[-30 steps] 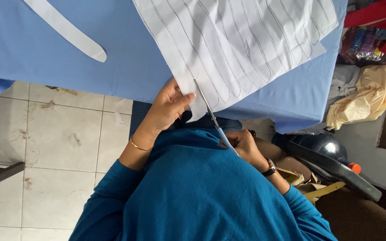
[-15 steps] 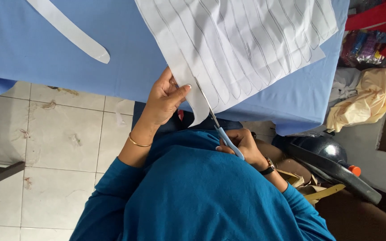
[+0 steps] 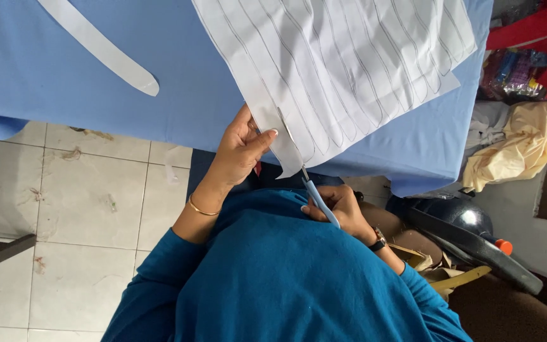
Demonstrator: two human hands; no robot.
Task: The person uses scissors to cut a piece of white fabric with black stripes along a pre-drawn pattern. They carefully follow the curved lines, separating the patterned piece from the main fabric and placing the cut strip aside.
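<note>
You are looking down over your own teal sleeves at a table covered with a blue cloth [image 3: 52, 88]. A large white sheet of paper [image 3: 349, 69], marked with long curved pencil lines, lies on the cloth and hangs over the near edge of the table. Your left hand [image 3: 238, 152] pinches the lower edge of that sheet, thumb on top and fingers underneath, holding a narrow strip of it just beside the cut. A thin gold bangle [image 3: 201, 208] circles the left wrist. Your right hand [image 3: 337, 209] is closed around the light blue handles of a pair of scissors [image 3: 305, 171], whose blades point up into the paper along one of the drawn lines. A dark wristwatch [image 3: 380, 239] sits on the right wrist. On the cloth to the upper left, well apart from the sheet, lies a long curved white paper strip [image 3: 99, 47]. Below the table is a pale tiled floor [image 3: 77, 209]. To the right, a crumpled cream cloth [image 3: 514, 152] lies near red fabric [image 3: 539, 38], and a dark rounded helmet [image 3: 457, 218] sits by your right elbow.
</note>
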